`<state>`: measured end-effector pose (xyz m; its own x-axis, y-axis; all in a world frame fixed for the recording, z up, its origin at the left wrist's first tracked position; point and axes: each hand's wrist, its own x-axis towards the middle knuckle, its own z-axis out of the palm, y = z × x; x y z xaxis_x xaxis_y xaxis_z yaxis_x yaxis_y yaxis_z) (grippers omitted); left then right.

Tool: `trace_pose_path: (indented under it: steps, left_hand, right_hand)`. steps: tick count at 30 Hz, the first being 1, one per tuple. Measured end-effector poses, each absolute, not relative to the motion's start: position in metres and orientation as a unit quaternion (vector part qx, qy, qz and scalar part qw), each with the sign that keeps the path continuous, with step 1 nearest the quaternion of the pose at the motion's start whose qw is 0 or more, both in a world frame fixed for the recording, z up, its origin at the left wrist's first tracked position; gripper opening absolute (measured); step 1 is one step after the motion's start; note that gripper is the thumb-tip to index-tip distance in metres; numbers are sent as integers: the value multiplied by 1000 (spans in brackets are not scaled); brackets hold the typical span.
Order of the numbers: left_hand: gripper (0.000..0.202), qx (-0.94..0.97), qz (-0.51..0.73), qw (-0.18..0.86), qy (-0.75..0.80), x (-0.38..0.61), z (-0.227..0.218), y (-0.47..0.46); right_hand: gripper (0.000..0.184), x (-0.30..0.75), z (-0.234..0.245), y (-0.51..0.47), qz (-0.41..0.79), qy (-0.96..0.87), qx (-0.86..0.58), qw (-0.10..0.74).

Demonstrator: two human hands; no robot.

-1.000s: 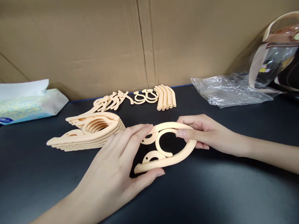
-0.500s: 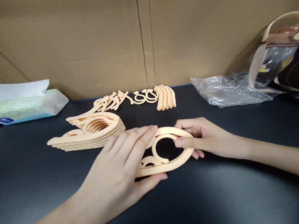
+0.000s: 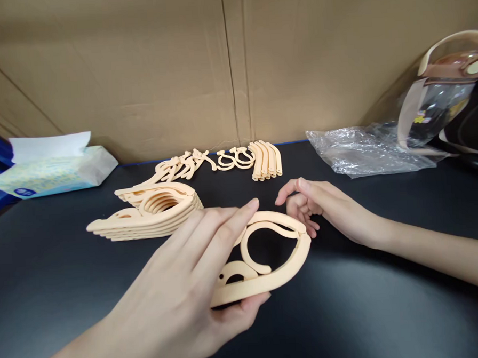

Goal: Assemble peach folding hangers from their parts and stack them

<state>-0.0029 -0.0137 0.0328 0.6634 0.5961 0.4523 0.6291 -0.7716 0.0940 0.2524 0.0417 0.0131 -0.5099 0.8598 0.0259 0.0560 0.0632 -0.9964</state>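
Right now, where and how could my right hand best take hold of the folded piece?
Probably by pinching the folded piece at its rounded end, coming from the right: your left hand covers the opposite end, while this slim, curved band is uncovered and faces your right hand.

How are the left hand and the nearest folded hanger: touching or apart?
Touching. The head view shows the left hand holding the folded hanger between fingers and thumb.

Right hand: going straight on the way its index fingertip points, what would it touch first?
Probably the peach frame held in the left hand, though depth is unclear.
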Motion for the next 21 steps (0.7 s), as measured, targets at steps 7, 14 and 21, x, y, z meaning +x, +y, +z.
trace_pose_path:
  steps: [7, 14, 21]
  left_hand:
    - [67, -903, -207, 0, -376, -4, 40, -13]
    - [64, -914, -192, 29, -356, -3, 38, -5]
    - [61, -925, -174, 37, -337, 1, 41, -4]
  right_hand:
    - [44, 253, 16, 40, 580, -665, -341, 325]
    - [33, 254, 22, 39, 603, -664, -340, 284]
    - [34, 252, 27, 36, 633, -652, -325, 262]
